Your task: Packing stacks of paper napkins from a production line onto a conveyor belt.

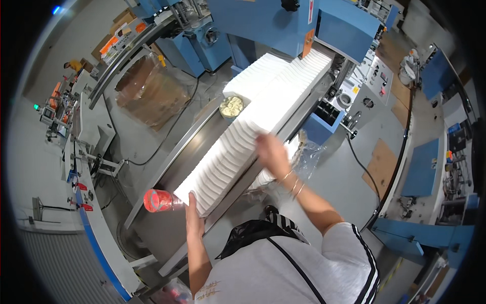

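Hands apart: my L hand (194, 219) at near end of long white row of paper-like sheets (228, 149) on grey metal table (195, 146), blurred R hand (273, 156) alongside; grips unclear. Prob. straightening; next needs even pressure.

The stack (228, 152) is white, the container top (154, 199) red, the machine (253, 23) blue, the grey shirt (293, 268) black-striped at the sleeve (349, 256)

"Where's the left hand (193, 215)?"

"By the metal table's (202, 147) right-hand long edge, near its lower end, fingers extended upward, forearm nearly upright below."

"And the right hand (273, 155)?"

"Farther up that edge, forearm slanting up and leftward from the sleeve, fingers (blurred, their curl unclear) reaching left."
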Tool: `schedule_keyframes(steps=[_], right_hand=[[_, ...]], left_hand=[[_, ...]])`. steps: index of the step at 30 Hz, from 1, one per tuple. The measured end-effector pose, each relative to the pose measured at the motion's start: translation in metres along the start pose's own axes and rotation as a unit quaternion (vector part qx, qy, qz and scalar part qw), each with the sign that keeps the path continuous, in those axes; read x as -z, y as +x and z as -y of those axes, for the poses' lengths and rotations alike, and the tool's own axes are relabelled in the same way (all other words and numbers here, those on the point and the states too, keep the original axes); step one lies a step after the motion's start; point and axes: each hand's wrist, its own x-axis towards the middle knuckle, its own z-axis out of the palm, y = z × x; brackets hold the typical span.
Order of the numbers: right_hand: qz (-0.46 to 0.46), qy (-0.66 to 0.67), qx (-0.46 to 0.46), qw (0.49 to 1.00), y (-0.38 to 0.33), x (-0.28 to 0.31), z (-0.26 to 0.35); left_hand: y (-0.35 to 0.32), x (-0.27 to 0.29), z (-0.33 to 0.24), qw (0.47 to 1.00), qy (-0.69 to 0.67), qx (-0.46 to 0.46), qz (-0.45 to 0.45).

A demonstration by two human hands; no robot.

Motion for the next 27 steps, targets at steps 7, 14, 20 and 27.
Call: schedule_keyframes(steps=[7,14,20,27], right_hand=[[-0.063,0.003,-0.078,0.995,0.061,0.040,-0.088],[-0.065,-0.079,-0.002,0.995,0.062,0.042,-0.085],[-0.044,-0.173,0.026,0.984,0.061,0.042,-0.078],[-0.057,-0.227,0.075,0.969,0.056,0.041,-0.086]], left_hand=[[0.009,-0.017,0.008,0.998,0.000,-0.028,-0.051],[-0.011,-0.046,-0.015,0.976,0.127,-0.118,-0.132],[-0.012,-0.039,-0.011,0.978,0.102,-0.123,-0.135],[-0.018,-0.045,-0.011,0.979,0.083,-0.122,-0.137]])
